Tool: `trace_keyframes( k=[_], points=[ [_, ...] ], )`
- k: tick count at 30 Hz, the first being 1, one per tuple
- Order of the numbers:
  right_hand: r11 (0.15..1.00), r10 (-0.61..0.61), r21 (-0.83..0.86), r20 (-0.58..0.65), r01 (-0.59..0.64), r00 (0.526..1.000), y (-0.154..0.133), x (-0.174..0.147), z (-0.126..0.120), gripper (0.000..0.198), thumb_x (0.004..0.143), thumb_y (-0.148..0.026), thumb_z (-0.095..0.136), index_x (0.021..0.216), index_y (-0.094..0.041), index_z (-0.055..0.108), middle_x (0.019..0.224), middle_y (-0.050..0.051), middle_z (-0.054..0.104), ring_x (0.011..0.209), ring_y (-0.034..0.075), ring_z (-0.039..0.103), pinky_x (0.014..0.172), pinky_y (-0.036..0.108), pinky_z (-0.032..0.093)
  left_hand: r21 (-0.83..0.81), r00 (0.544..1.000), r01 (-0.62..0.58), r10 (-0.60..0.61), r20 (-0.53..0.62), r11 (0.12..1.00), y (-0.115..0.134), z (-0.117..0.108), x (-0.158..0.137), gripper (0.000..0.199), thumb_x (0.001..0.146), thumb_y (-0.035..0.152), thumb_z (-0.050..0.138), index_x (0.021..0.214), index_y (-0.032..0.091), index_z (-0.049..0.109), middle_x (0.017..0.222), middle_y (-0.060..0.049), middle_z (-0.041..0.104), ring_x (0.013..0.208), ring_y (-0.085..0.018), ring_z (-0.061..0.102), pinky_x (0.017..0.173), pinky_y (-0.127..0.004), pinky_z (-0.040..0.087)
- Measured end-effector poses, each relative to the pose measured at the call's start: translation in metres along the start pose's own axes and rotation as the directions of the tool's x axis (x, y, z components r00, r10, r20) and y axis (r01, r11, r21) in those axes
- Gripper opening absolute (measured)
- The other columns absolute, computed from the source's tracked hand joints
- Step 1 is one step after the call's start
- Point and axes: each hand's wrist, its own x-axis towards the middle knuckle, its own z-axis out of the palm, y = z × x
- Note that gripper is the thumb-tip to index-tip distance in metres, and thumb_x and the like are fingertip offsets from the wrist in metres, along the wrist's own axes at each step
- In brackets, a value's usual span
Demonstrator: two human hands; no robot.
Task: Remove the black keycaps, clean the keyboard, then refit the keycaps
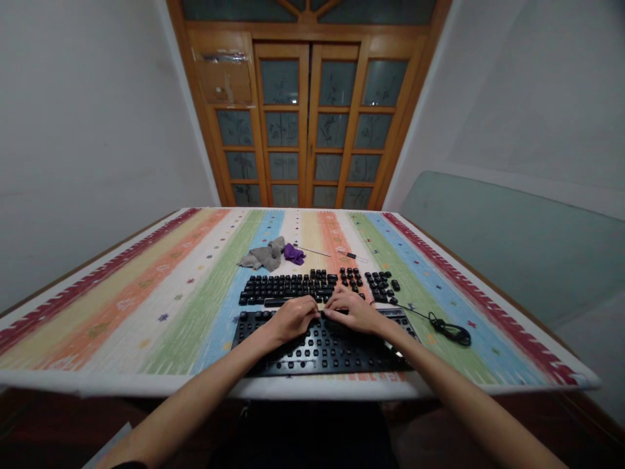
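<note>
A black keyboard base (312,358) lies near the table's front edge, most of its key posts bare. Behind it, loose black keycaps (288,286) sit in rows laid out like a keyboard. My left hand (294,318) is over the base's back edge, its fingers curled together in a pinch; whatever is in them is too small to make out. Close on its right, my right hand (355,312) rests over the same edge, thumb and fingers drawn together, their tips partly hidden. A few keys show at the base's upper left corner.
A grey cloth (266,255) and a purple cloth (294,254) lie behind the keycaps, near a thin rod (313,251) and a small black tool (351,255). A coiled black cable (449,331) lies at right. A striped tablecloth (166,293) covers the table.
</note>
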Motion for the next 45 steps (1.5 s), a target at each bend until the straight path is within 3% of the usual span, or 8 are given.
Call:
trace_keyframes(
  k=[6, 9, 15, 19, 26, 36, 45],
  points=[
    [0.984, 0.145, -0.087, -0.139, -0.157, 0.980, 0.044, 0.033, -0.010, 0.017, 0.089, -0.022, 0.060, 0.092, -0.018, 0.076, 0.089, 0.007, 0.075, 0.083, 0.019, 0.064, 0.079, 0.033, 0.048, -0.109, 0.991, 0.072, -0.084, -0.107, 0.991, 0.002, -0.001, -0.002, 0.008, 0.089, 0.013, 0.061, 0.081, 0.015, 0.063, 0.085, -0.004, 0.069, 0.080, -0.016, 0.066, 0.075, -0.026, 0.052],
    [0.955, 0.238, -0.148, -0.131, -0.256, 0.963, 0.067, 0.055, -0.012, 0.019, 0.087, -0.016, 0.059, 0.096, -0.017, 0.077, 0.097, 0.008, 0.076, 0.089, 0.020, 0.066, 0.082, 0.032, 0.049, -0.134, 0.991, 0.078, -0.091, -0.095, 0.988, 0.002, -0.002, -0.001, 0.008, 0.088, 0.013, 0.062, 0.081, 0.015, 0.063, 0.085, -0.004, 0.069, 0.080, -0.015, 0.066, 0.074, -0.026, 0.051],
    [0.934, 0.306, -0.174, -0.054, -0.311, 0.950, 0.094, 0.086, -0.011, 0.019, 0.087, -0.018, 0.062, 0.095, -0.019, 0.079, 0.096, 0.007, 0.077, 0.084, 0.021, 0.069, 0.077, 0.029, 0.050, -0.082, 0.999, 0.044, -0.044, -0.008, 0.996, 0.001, -0.004, -0.002, 0.011, 0.088, 0.011, 0.059, 0.080, 0.015, 0.065, 0.085, -0.005, 0.068, 0.078, -0.015, 0.065, 0.073, -0.024, 0.051],
    [0.927, 0.332, -0.196, 0.031, -0.319, 0.943, 0.101, 0.096, -0.012, 0.015, 0.085, -0.020, 0.067, 0.089, -0.020, 0.081, 0.088, 0.007, 0.078, 0.078, 0.020, 0.069, 0.068, 0.025, 0.048, -0.061, 0.999, 0.033, -0.034, -0.019, 0.998, 0.002, -0.004, -0.003, 0.011, 0.088, 0.011, 0.060, 0.079, 0.015, 0.064, 0.086, -0.006, 0.068, 0.078, -0.015, 0.064, 0.073, -0.025, 0.051],
    [0.929, 0.337, -0.206, 0.117, -0.309, 0.934, 0.105, 0.103, -0.016, 0.018, 0.086, -0.027, 0.066, 0.091, -0.018, 0.081, 0.084, 0.008, 0.078, 0.070, 0.018, 0.067, 0.061, 0.023, 0.043, -0.156, 0.986, 0.123, -0.138, -0.090, 0.980, 0.004, -0.003, 0.001, 0.012, 0.086, 0.012, 0.063, 0.075, 0.015, 0.063, 0.083, -0.005, 0.068, 0.077, -0.015, 0.064, 0.072, -0.025, 0.052],
    [0.942, 0.309, -0.185, 0.151, -0.280, 0.939, 0.106, 0.102, -0.015, 0.018, 0.082, -0.019, 0.066, 0.092, -0.018, 0.081, 0.083, 0.007, 0.078, 0.068, 0.017, 0.066, 0.060, 0.023, 0.043, -0.029, 0.996, 0.020, -0.018, 0.091, 0.999, 0.002, -0.011, 0.001, 0.014, 0.091, 0.012, 0.053, 0.082, 0.015, 0.063, 0.086, -0.006, 0.067, 0.079, -0.015, 0.063, 0.075, -0.025, 0.052],
    [0.946, 0.301, -0.171, 0.146, -0.275, 0.942, 0.106, 0.101, -0.014, 0.016, 0.082, -0.017, 0.066, 0.089, -0.017, 0.081, 0.083, 0.007, 0.078, 0.070, 0.018, 0.067, 0.062, 0.023, 0.045, 0.141, 0.987, -0.116, 0.098, 0.130, 0.983, 0.005, -0.011, -0.002, 0.021, 0.096, 0.012, 0.043, 0.087, 0.014, 0.062, 0.090, -0.009, 0.066, 0.084, -0.018, 0.061, 0.077, -0.029, 0.051]
  ],
)
